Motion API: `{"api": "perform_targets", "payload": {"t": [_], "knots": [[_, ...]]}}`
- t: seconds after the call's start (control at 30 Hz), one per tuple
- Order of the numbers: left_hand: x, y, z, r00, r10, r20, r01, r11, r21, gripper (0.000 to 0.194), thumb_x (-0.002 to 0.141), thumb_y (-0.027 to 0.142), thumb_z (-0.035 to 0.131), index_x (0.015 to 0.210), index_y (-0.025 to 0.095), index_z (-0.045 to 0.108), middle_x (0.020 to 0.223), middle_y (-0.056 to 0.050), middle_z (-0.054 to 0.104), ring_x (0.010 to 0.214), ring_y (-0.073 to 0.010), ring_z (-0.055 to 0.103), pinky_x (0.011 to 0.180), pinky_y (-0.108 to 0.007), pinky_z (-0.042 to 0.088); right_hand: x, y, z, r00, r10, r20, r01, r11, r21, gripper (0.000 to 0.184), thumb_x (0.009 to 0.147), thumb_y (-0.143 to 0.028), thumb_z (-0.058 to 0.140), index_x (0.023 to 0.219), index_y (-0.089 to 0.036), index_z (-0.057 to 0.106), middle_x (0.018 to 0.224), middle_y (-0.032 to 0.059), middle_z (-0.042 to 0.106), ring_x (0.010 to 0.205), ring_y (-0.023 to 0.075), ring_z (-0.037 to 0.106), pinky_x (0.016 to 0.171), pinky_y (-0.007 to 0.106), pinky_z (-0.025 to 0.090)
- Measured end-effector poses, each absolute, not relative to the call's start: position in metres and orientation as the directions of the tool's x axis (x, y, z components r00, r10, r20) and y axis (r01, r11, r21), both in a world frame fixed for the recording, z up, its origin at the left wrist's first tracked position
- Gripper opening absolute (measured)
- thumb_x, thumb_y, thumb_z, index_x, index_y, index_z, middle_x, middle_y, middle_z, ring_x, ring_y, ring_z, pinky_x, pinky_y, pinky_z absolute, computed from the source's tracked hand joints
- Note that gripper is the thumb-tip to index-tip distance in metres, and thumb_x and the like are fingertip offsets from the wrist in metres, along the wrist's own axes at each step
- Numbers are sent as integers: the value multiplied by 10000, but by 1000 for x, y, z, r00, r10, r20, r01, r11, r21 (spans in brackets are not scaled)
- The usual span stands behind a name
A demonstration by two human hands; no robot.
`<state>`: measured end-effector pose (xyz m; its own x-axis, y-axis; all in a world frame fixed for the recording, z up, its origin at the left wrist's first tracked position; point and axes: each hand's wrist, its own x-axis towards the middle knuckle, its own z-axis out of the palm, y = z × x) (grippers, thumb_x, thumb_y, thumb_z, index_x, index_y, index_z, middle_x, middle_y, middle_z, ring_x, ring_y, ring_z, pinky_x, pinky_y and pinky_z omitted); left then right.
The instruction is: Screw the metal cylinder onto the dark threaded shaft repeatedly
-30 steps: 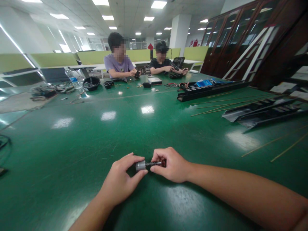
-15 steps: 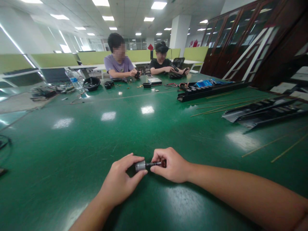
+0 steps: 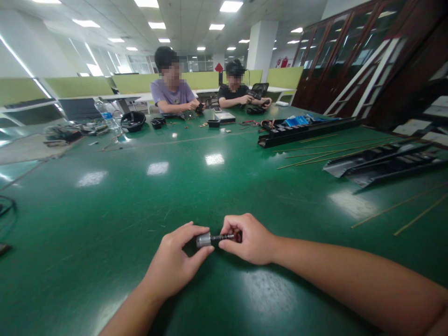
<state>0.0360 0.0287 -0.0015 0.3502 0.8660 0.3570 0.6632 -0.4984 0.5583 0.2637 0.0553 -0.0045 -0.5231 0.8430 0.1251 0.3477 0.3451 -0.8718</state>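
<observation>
A small cylindrical part (image 3: 215, 239) lies level and crosswise over the green table (image 3: 105, 224), its silver end pointing left and its dark shaft right. The left hand (image 3: 173, 259) pinches the silver end; the right hand (image 3: 248, 240) closes narrowly on the dark end. Two people, one in a lilac T-shirt (image 3: 171, 92) and one in black (image 3: 234, 93), sit far ahead; two thin rods (image 3: 399, 206) lie well right.

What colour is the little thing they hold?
The small metal part is silver at one end, black along its shaft, best in the head view.
</observation>
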Motion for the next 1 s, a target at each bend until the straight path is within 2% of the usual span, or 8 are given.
{"api": "perform_targets", "payload": {"t": [0.67,1.0], "knots": [[35,28,-2,356,859,367,666,-509,546,275,823,356,707,1089,287,686,1033,-3,747,1076,-257,678,1020,-483,523,263,55,-5,-523,847,95,346,313,-885,128,777,-248,674,767,-160,582,580,-44,535,502,89,476,476,202,349],[34,29,-3,355,853,383,669,-518,533,276,821,345,714,1088,280,684,1032,-10,744,1055,-249,684,1001,-451,532,264,55,-5,-510,854,106,333,310,-891,110,766,-225,679,765,-157,592,589,-34,559,506,91,497,481,198,367]]}}
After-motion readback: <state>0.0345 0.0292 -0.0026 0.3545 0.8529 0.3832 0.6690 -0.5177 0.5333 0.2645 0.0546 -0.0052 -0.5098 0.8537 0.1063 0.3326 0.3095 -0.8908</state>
